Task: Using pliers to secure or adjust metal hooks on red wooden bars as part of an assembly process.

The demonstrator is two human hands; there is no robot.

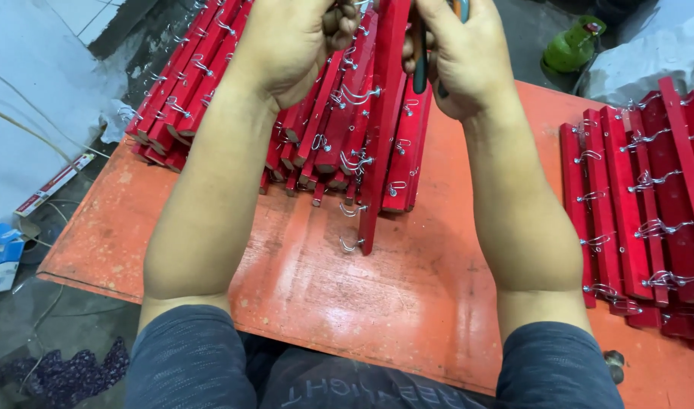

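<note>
Red painted wooden slats crowd our orange work table (301,265), and we have one long slat (382,113) stood on end between our hands, its lower tip resting on the tabletop near the middle. Our left hand (294,42) is curled into a closed grip at the slat's upper part, the fingers folded in around it or around one of its wire hooks; we cannot tell which, since the top of the picture cuts the fingertips off. Our right hand (456,57) is wrapped shut on a dark-handled tool (420,57), seemingly pliers, held right against the slat's right edge. Bent wire hooks (351,244) stick out along the slat's left side. Behind it, on the far left, a heap of finished slats (210,76) leans toward us, and a second batch (650,197) lies flat at the right. A green bottle (570,47) sits beyond the table's far edge. We judge the risks to be these: the upright slat rests on one narrow tip, so a hard twist of the tool could make it skid or tip into the leaning heap; the tool could slip off the wire; and the sharp hook ends lie close to our left forearm.
</note>
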